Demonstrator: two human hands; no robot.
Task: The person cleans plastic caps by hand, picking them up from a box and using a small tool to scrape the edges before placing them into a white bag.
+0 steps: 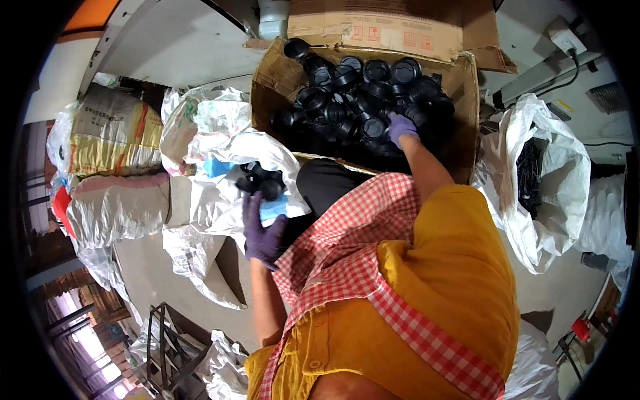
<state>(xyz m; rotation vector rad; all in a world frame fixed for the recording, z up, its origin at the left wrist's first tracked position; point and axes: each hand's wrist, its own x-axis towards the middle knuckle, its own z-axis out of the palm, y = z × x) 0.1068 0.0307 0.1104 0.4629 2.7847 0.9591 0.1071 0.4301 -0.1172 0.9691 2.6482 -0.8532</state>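
Note:
A cardboard box in front of me is heaped with black round plastic parts, shaped like caps with rims. My right hand, in a purple glove, reaches over the heap and touches parts near its right side. Its fingertips are lost among the dark pieces, so its grip is unclear. To the left, my gloved left hand is open, fingers stretched and thumb apart. Just beyond its fingertips, several black parts lie at the mouth of a white woven sack, partly blurred.
At the right stands an open white sack of thin dark pieces. Stacked full sacks are at the left. A dark metal frame sits on the floor at lower left. A cable hangs from a white socket box at upper right.

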